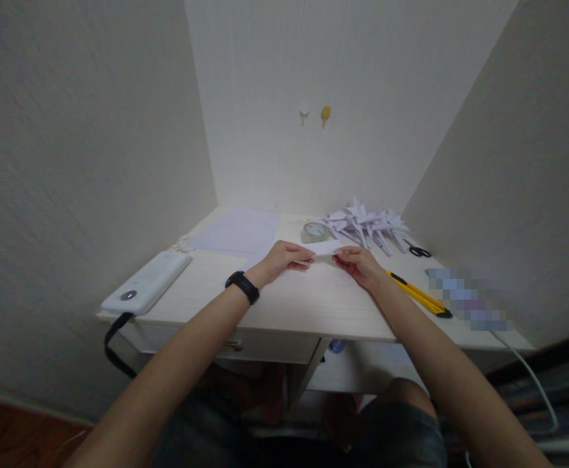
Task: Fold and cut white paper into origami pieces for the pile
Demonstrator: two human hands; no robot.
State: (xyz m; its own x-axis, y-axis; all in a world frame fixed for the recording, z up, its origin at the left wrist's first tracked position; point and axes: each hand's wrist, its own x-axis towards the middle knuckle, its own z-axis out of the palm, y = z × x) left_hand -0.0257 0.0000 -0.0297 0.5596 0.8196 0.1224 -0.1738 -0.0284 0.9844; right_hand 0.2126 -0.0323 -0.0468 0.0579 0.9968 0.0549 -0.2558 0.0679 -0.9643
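Observation:
A narrow folded strip of white paper [325, 247] is stretched between my two hands, just above the desk. My left hand [285, 257], with a black watch on its wrist, pinches the strip's left end between thumb and fingers. The right end is pinched by my right hand [356, 262]. Right behind the strip lies a roll of clear tape [315, 231]. A pile of folded white paper pieces [367, 224] with pointed ends sits beyond my right hand. Flat sheets of white paper [235, 230] lie at the back left.
A yellow utility knife [418, 294] lies beside my right forearm, with black-handled scissors [419, 251] behind it. A blurred-out object with a cable [532, 374] rests at the right edge. On the left lies a white device [146, 283] with a black strap. Walls enclose the desk [308, 305].

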